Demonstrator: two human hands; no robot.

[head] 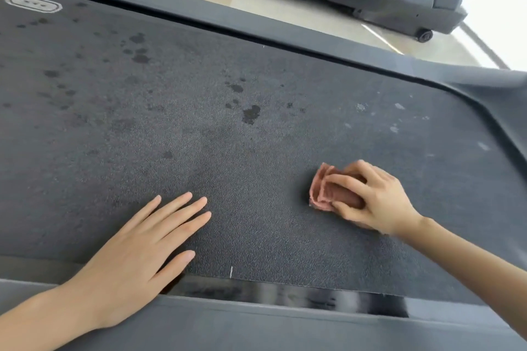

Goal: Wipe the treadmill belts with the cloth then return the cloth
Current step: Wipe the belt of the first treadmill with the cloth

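I have the right hand gripping the bunched cloth against the treadmill belt. The left hand rests flat, fingers spread, by the belt's near edge. Dark spots lie beyond and left of the cloth, so I judge the next sweep goes there.

Belt — matt, grainy, damp-spotted; cloth — soft pink fabric.

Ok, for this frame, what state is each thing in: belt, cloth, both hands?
treadmill belt: marked with dark spots and pale specks
cloth: bunched up, lying on the belt
right hand: fingers curled round the cloth
left hand: flat on the belt, fingers straight
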